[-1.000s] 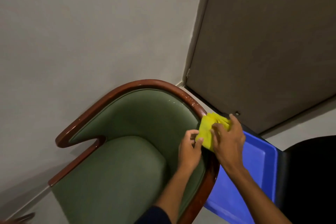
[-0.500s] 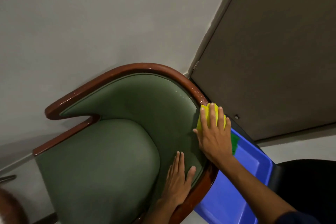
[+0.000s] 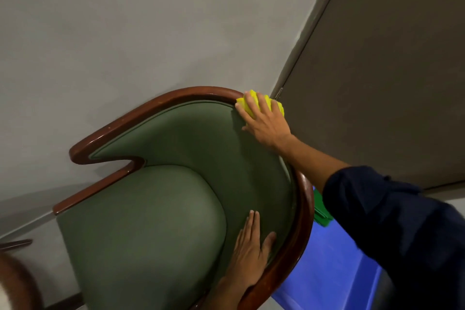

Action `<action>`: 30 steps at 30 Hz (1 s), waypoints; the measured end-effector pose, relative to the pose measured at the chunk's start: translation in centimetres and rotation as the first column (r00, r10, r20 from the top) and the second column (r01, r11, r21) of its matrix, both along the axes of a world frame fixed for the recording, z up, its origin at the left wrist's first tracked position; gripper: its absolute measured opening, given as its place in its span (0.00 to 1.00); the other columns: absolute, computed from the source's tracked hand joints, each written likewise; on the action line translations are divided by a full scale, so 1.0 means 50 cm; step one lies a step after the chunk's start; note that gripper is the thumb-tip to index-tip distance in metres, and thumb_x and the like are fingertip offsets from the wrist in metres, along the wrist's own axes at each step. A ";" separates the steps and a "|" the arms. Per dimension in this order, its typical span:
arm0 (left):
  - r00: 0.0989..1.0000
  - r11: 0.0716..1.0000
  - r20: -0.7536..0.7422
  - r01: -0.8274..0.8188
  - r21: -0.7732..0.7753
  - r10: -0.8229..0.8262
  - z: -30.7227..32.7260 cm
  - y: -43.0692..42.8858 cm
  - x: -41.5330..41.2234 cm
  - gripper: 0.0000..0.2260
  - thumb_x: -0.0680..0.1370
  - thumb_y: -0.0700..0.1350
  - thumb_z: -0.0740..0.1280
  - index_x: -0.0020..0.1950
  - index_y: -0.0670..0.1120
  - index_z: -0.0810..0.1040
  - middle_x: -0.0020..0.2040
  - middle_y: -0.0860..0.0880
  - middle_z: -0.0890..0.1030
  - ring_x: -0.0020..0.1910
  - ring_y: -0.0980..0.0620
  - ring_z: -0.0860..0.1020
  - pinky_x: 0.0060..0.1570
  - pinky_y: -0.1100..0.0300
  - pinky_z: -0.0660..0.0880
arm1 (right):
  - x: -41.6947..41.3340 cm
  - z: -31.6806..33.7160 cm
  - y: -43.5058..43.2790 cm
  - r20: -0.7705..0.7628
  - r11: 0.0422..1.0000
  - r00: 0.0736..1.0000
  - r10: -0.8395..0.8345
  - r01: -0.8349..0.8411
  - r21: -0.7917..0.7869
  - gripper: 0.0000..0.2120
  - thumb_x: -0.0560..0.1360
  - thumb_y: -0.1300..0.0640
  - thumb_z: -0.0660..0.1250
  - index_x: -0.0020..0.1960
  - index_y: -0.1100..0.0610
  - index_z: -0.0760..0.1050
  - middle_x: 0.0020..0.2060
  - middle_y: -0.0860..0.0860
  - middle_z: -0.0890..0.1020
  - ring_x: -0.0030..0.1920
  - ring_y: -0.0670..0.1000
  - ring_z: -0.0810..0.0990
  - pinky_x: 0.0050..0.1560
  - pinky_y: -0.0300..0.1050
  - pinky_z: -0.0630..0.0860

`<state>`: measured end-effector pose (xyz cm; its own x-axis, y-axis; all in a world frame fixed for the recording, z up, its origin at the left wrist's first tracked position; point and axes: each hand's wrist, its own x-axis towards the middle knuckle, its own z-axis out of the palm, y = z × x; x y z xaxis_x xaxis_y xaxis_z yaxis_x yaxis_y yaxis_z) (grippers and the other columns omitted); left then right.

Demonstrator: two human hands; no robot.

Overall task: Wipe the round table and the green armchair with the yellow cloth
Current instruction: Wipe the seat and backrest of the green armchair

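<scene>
The green armchair (image 3: 161, 204) with a curved brown wooden rim (image 3: 201, 91) fills the middle of the view. My right hand (image 3: 264, 120) presses the folded yellow cloth (image 3: 247, 104) onto the top of the wooden rim at the back of the chair; the fingers cover most of the cloth. My left hand (image 3: 251, 251) lies flat, fingers together, on the green inner backrest near the seat cushion, holding nothing. The round table is only hinted at by a brown curved edge (image 3: 15, 282) at the bottom left.
A blue plastic bin (image 3: 327, 267) with a green cloth (image 3: 320, 211) on its rim stands right behind the chair. A grey wall (image 3: 125, 32) is behind the chair, and a brown door (image 3: 390, 70) at the right.
My right hand slid the yellow cloth up along the wooden rim toward the top of the backrest. My left hand let go of the cloth and now rests flat on the backrest.
</scene>
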<state>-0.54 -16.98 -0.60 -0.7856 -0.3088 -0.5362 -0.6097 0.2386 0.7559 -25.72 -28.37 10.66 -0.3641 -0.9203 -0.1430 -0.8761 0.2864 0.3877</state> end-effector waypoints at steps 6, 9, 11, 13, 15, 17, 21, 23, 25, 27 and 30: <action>0.999 0.995 -0.042 0.011 -0.097 -0.015 -0.013 0.003 0.003 0.38 0.74 0.71 0.41 0.79 0.53 0.40 0.81 0.54 0.43 0.78 0.59 0.42 0.76 0.58 0.41 | -0.003 0.020 0.091 0.135 0.999 0.991 0.012 -0.008 -0.032 0.21 0.80 0.42 0.54 0.70 0.47 0.69 0.80 0.54 0.53 0.76 0.64 0.56 0.65 0.61 0.66; 0.999 0.994 -0.042 0.008 -0.113 -0.013 -0.017 0.006 0.002 0.37 0.76 0.70 0.43 0.80 0.51 0.41 0.81 0.53 0.45 0.79 0.58 0.43 0.77 0.57 0.42 | 0.057 0.008 0.203 0.154 0.989 0.986 -0.067 0.087 -0.122 0.20 0.80 0.45 0.56 0.69 0.49 0.71 0.79 0.54 0.56 0.76 0.66 0.57 0.66 0.62 0.65; 0.999 0.994 -0.048 0.004 -0.114 -0.010 -0.019 0.008 0.003 0.38 0.75 0.70 0.42 0.80 0.51 0.42 0.82 0.52 0.45 0.79 0.57 0.44 0.77 0.57 0.43 | 0.110 -0.005 0.281 0.155 0.982 0.983 -0.103 0.126 -0.143 0.20 0.79 0.47 0.59 0.69 0.51 0.72 0.78 0.55 0.59 0.76 0.66 0.56 0.68 0.66 0.63; 0.999 0.994 -0.050 0.007 -0.113 -0.012 -0.022 0.008 0.002 0.39 0.74 0.71 0.42 0.80 0.51 0.42 0.82 0.52 0.45 0.79 0.57 0.44 0.77 0.57 0.44 | 0.163 -0.018 0.345 0.148 0.982 0.982 -0.118 0.137 -0.130 0.22 0.77 0.47 0.60 0.69 0.52 0.72 0.77 0.56 0.62 0.76 0.67 0.56 0.70 0.69 0.59; 0.999 0.993 -0.049 0.010 -0.114 -0.016 -0.025 0.008 0.003 0.38 0.76 0.70 0.43 0.80 0.51 0.42 0.82 0.53 0.45 0.79 0.58 0.44 0.76 0.57 0.43 | 0.205 -0.021 0.384 0.145 0.990 0.984 -0.105 0.117 -0.076 0.23 0.76 0.46 0.58 0.68 0.51 0.73 0.76 0.56 0.65 0.76 0.66 0.57 0.70 0.70 0.56; 0.999 0.994 -0.048 0.019 -0.112 -0.024 -0.026 0.007 0.003 0.36 0.78 0.69 0.44 0.80 0.52 0.42 0.82 0.53 0.45 0.79 0.58 0.44 0.76 0.57 0.43 | 0.212 -0.011 0.397 0.146 0.998 0.988 -0.052 0.057 -0.029 0.23 0.76 0.44 0.55 0.66 0.50 0.75 0.75 0.55 0.67 0.76 0.63 0.59 0.71 0.70 0.57; 0.987 0.938 -0.024 0.142 -0.316 -0.158 -0.020 -0.011 0.027 0.37 0.76 0.70 0.38 0.80 0.50 0.41 0.81 0.52 0.44 0.79 0.56 0.42 0.78 0.54 0.43 | 0.139 0.022 0.342 0.149 0.998 0.987 -0.059 0.059 0.004 0.25 0.79 0.43 0.52 0.74 0.48 0.66 0.78 0.53 0.59 0.79 0.58 0.52 0.73 0.65 0.56; 0.957 0.817 -0.033 0.227 -0.530 -0.287 -0.014 -0.030 0.051 0.36 0.77 0.68 0.35 0.80 0.50 0.42 0.81 0.51 0.44 0.79 0.54 0.42 0.79 0.49 0.45 | 0.100 0.031 0.287 0.179 0.988 0.973 -0.143 0.152 -0.039 0.28 0.81 0.44 0.53 0.78 0.49 0.55 0.80 0.53 0.52 0.79 0.57 0.47 0.75 0.62 0.55; 0.902 0.686 -0.070 0.271 -0.675 -0.425 -0.007 -0.055 0.074 0.32 0.80 0.65 0.39 0.80 0.49 0.46 0.81 0.49 0.47 0.80 0.51 0.44 0.78 0.45 0.46 | 0.090 0.033 0.262 0.198 0.981 0.963 -0.183 0.192 -0.026 0.29 0.81 0.45 0.54 0.79 0.51 0.51 0.80 0.53 0.49 0.79 0.57 0.46 0.76 0.60 0.53; 0.840 0.602 -0.077 0.318 -0.732 -0.537 -0.004 -0.078 0.094 0.30 0.82 0.63 0.44 0.80 0.49 0.48 0.81 0.47 0.50 0.80 0.49 0.47 0.75 0.44 0.46 | 0.114 0.026 0.295 0.181 0.988 0.972 -0.149 0.154 -0.018 0.28 0.80 0.44 0.54 0.77 0.51 0.58 0.80 0.53 0.51 0.79 0.58 0.47 0.75 0.62 0.53; 0.805 0.554 -0.041 0.369 -0.746 -0.592 0.005 -0.097 0.116 0.31 0.82 0.64 0.46 0.80 0.50 0.48 0.81 0.45 0.50 0.80 0.47 0.48 0.74 0.45 0.46 | 0.203 0.002 0.414 0.214 0.986 0.969 -0.121 0.143 -0.088 0.26 0.79 0.42 0.53 0.74 0.52 0.67 0.79 0.54 0.57 0.79 0.60 0.50 0.74 0.66 0.56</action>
<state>5.24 -21.82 -0.36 -0.9955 -0.0196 -0.0931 -0.0511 0.9356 0.3493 -15.59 -7.69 10.77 -0.4556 -0.8798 -0.1360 -0.8861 0.4334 0.1645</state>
